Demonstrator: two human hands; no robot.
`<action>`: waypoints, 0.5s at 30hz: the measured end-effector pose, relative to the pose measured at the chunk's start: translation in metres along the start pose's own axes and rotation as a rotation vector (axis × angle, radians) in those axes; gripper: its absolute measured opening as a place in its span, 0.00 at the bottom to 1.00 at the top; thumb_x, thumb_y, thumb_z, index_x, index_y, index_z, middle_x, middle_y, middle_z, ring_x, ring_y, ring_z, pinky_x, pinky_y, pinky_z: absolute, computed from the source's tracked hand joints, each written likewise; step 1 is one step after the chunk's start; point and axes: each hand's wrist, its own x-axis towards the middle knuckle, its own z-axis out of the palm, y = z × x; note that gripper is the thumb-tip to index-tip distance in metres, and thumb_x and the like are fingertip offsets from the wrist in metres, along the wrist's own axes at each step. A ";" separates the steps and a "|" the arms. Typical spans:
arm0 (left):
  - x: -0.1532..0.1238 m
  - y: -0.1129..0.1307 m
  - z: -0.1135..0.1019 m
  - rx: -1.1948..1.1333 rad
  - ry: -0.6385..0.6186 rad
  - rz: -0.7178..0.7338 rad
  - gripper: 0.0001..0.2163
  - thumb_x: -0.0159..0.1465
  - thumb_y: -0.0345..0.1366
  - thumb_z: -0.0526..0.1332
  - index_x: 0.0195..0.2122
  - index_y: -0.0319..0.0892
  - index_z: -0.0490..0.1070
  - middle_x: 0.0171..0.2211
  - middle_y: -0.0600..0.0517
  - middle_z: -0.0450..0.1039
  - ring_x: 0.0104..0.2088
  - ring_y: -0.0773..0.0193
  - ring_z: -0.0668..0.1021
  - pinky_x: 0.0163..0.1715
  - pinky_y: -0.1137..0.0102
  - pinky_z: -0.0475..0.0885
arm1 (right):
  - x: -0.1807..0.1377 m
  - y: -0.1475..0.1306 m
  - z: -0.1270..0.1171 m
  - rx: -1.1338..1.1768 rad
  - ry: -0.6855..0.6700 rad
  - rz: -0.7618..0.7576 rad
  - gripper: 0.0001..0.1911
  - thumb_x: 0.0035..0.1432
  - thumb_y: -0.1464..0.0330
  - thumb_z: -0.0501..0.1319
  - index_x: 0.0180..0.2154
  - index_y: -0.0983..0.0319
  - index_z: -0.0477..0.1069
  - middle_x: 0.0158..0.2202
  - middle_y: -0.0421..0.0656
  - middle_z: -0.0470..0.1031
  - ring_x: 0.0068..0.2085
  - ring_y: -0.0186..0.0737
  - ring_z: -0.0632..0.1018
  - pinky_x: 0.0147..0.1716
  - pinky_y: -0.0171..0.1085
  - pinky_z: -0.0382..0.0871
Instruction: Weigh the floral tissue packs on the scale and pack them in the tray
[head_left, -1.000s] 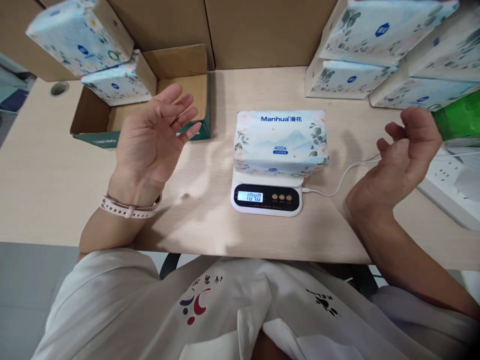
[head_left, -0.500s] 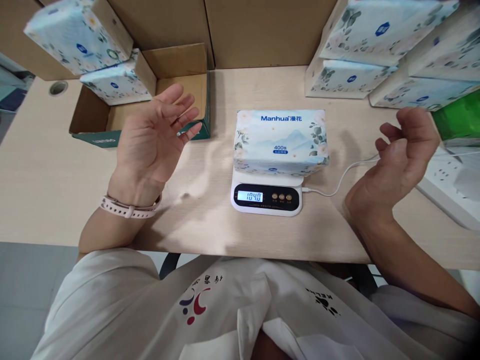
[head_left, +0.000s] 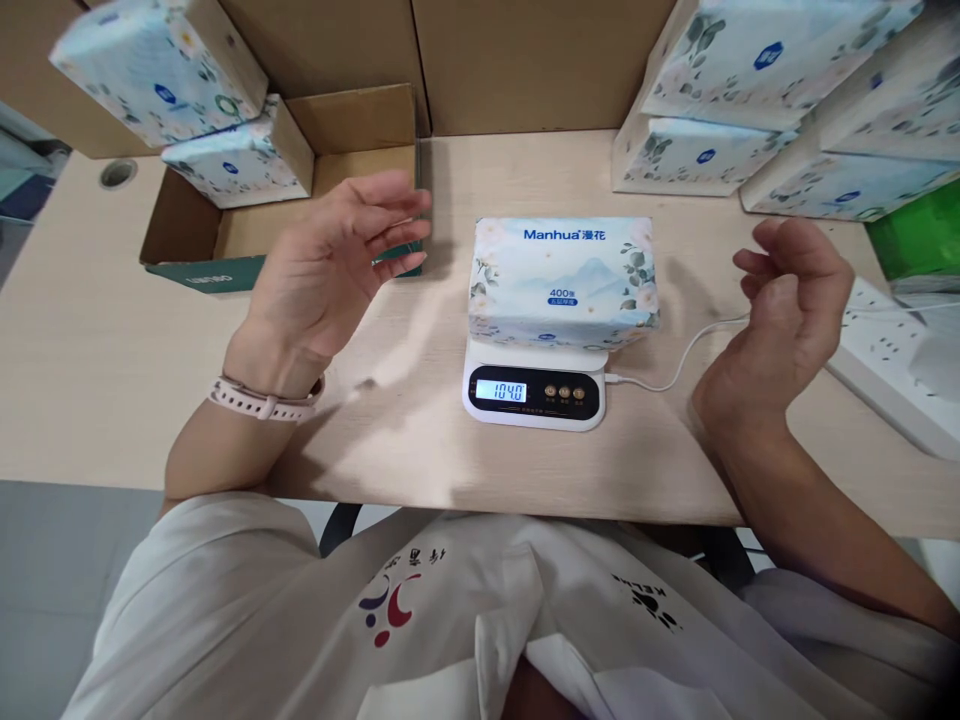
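While my left hand [head_left: 321, 265] was loosely spread and my right hand [head_left: 786, 325] half-curled, both empty, the Manhua tissue pack [head_left: 562, 275] lay between them, apart from both, on the white scale [head_left: 534, 397] reading 104.0; beyond my left hand stood a green-sided box [head_left: 225, 275].

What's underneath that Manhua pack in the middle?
A white scale: its front, with the lit display showing 104.0, and a strip of its plate stick out. The pack covers the rest, so anything else beneath can't be seen.
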 end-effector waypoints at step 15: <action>0.031 -0.016 -0.038 1.052 -0.466 0.288 0.23 0.53 0.59 0.78 0.39 0.49 0.79 0.41 0.48 0.80 0.50 0.45 0.76 0.63 0.50 0.66 | 0.011 -0.042 -0.003 -0.123 -0.307 0.190 0.32 0.73 0.42 0.52 0.52 0.55 0.84 0.49 0.49 0.88 0.52 0.54 0.84 0.62 0.63 0.72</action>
